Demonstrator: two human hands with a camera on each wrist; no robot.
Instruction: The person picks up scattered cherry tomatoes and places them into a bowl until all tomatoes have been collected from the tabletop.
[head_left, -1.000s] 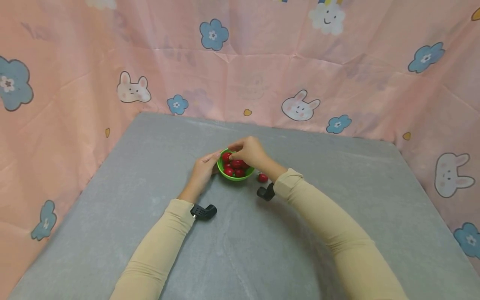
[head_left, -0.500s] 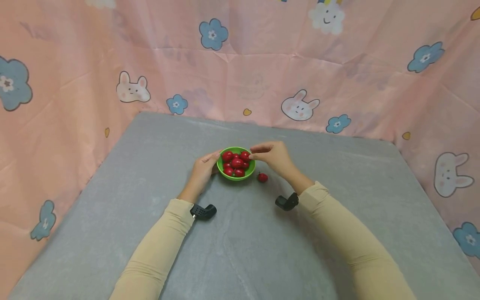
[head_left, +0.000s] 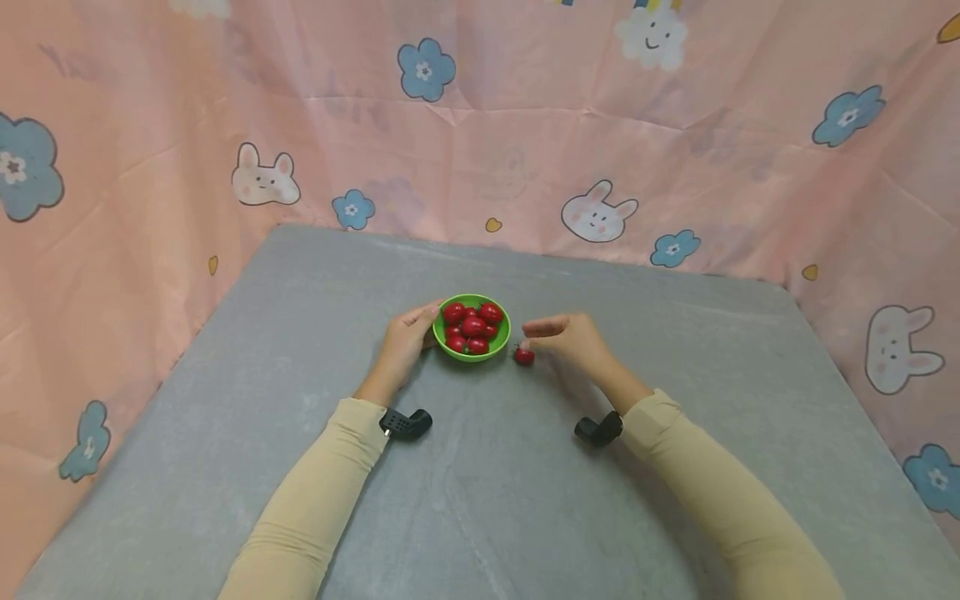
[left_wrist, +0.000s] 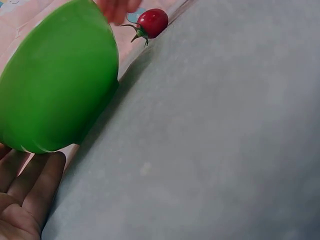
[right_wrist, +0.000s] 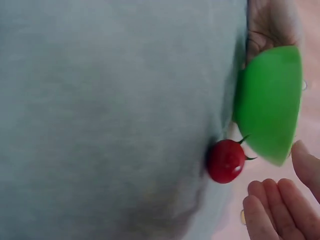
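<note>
Here, on a grey bench (head_left: 300, 350) backed by pink patterned cloth (head_left: 525, 133): one green bowl (head_left: 498, 343), holding several red tomatoes (head_left: 472, 326), near the middle of the bench. One loose tomato (head_left: 524, 357), stem on, lies on the bench just right of the bowl, close to it though whether it touches cannot be told. Left hand (head_left: 405, 342): resting against the bowl's left side, fingers laid along its wall, steadying it. Right hand (head_left: 570, 337): poised just beside the loose tomato, holding nothing, thumb and fingers (right_wrist: 270, 210) loosely extended toward it; contact with the tomato cannot be confirmed. Step in hand, by judgement: reaching for the stray tomato. The next move would call for a light pinch of thumb and forefinger round the small, round fruit, gentle enough not to roll it away or bruise it.
</note>
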